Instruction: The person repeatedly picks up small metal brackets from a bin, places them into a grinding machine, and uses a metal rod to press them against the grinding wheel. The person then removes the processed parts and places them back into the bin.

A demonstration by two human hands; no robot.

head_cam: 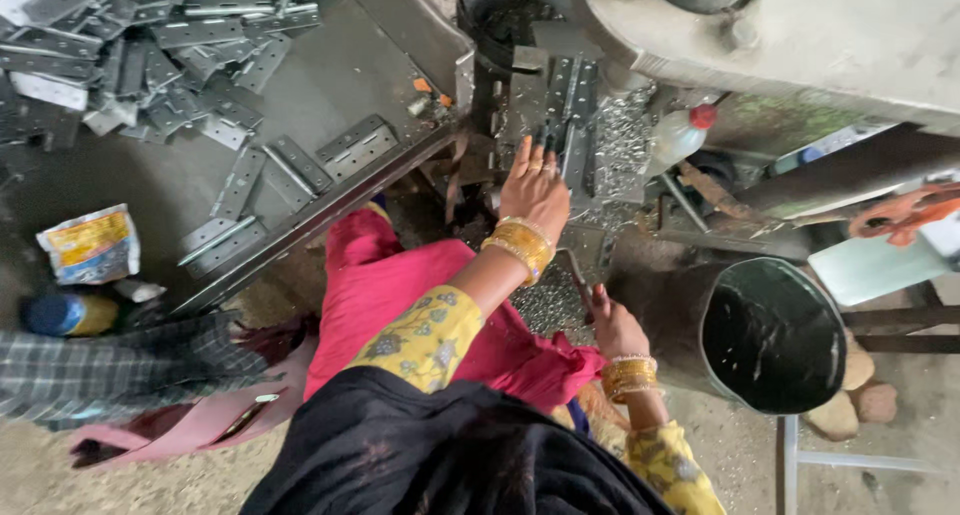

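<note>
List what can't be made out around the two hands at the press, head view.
- Left hand: fingertips blend into the dark metal strips; grip unclear.
- Right hand: fingers curl out of sight at a handle; hold unclear.
- Machine body: cut off by the top edge.
- Black bucket: inside too dark to see contents.

You are looking at a dark metal tray [330,85] carrying a heap of perforated metal hinge plates [150,45], a few strays [290,165] lying apart.
</note>
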